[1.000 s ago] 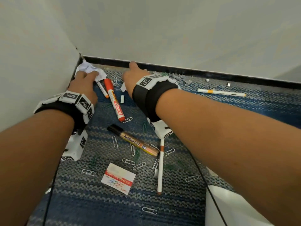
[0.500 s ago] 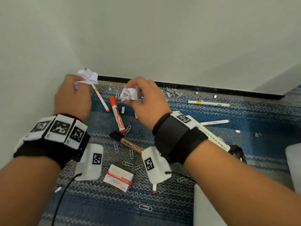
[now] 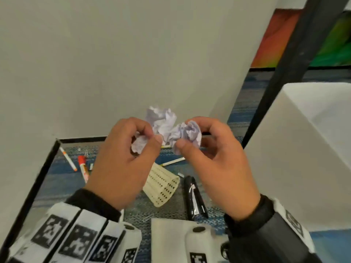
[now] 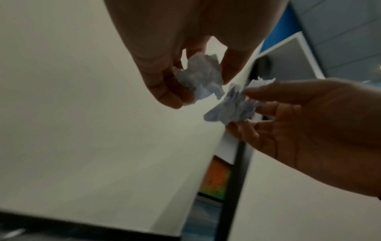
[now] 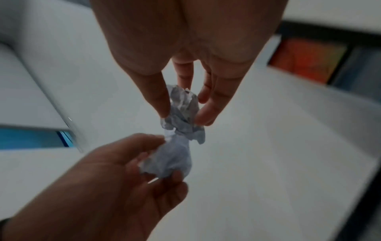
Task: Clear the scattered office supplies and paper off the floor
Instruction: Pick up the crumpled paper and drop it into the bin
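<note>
Raised off the carpet [image 3: 57, 179] since half a second ago, with the two paper wads brought together where before they were apart. Left hand [image 3: 123, 164] pinching the left crumpled paper [image 3: 161, 120] between thumb and curled fingers; right hand [image 3: 218, 164] gripping the right crumpled paper [image 3: 190, 133] the same way, thumb against fingertips. Wads touching each other in mid-air, in front of the white wall [image 3: 114, 54], well above the floor.

Below, toward the carpet's far left corner by the black baseboard: a white pen with orange tip [image 3: 68, 158] and a red-capped marker [image 3: 83, 168], its label blurred and unreadable. Nearer the middle, partly hidden behind the left hand, a cream perforated basket [image 3: 161, 186] lying on its side. Just right of it, a black stapler [image 3: 194, 198]. Another white pen [image 3: 172, 161] showing between the hands. One paper clip [image 3: 148, 217] near the carpet's near edge, beside a white sheet or box [image 3: 167, 228] of unclear kind. White furniture [image 3: 303, 139] and a dark post [image 3: 281, 73] along the right side. Black square-pattern tags on both wristbands, no legible writing.
</note>
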Available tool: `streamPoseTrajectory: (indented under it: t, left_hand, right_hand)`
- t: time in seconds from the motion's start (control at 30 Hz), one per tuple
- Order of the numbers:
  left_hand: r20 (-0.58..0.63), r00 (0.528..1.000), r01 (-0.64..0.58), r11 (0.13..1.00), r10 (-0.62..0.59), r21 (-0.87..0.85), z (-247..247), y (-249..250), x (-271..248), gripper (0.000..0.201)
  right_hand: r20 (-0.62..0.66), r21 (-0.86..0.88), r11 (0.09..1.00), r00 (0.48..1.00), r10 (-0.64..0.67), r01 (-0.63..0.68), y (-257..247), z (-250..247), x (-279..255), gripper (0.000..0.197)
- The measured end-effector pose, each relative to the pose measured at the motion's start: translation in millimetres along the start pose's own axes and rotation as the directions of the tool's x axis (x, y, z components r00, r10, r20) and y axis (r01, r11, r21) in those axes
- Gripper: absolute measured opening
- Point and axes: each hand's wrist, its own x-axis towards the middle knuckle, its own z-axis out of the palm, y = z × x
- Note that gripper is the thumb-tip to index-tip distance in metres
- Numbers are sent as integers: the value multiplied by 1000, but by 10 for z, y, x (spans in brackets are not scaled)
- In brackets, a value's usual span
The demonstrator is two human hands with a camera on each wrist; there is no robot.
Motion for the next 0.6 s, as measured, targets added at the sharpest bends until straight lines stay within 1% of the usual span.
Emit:
streamPoseTrajectory:
  t: [0.07, 0.13, 0.2, 0.23, 0.33, 0.4, 0.47, 0.53, 0.6]
  left_hand:
    - [22, 994, -102, 993, 103, -58, 192, 425, 54, 11]
    - [52, 981, -176, 969, 187, -175, 381, 832, 85, 14]
    - [97, 953, -255, 932, 287, -259, 571, 1210, 105, 15]
    - [118, 935, -293, 916, 335, -275, 670, 1364, 117, 15]
    - [175, 888, -360, 880, 425, -311, 981, 1685, 138, 12]
    - [227, 872, -360, 882, 435, -305, 1183, 1779, 115, 13]
    - [330, 865, -304, 919, 377, -252, 1369, 1792, 51, 15]
    - [410, 855, -270, 947, 318, -172, 1507, 1721, -4, 14]
    - [424, 852, -285, 952, 306, -115, 1558, 1643, -36, 10]
  right_hand:
    - [-82, -15, 997, 993, -83, 82, -306, -384, -154, 28]
    - [-181, -60, 983, 966, -183, 174, -565, -739, -288, 34]
    - [-309, -159, 961, 913, -266, 226, -750, -1099, -414, 37]
    - [-369, -228, 948, 881, -295, 222, -806, -1272, -473, 36]
    - [-513, -414, 905, 795, -323, 101, -850, -1693, -621, 32]
    - [-568, -447, 894, 768, -296, 15, -798, -1843, -671, 34]
    - [-584, -452, 887, 783, -214, -94, -720, -1898, -697, 37]
    - [-562, -488, 853, 814, -145, -184, -629, -1897, -707, 33]
    - [-535, -530, 814, 838, -104, -237, -574, -1885, -711, 26]
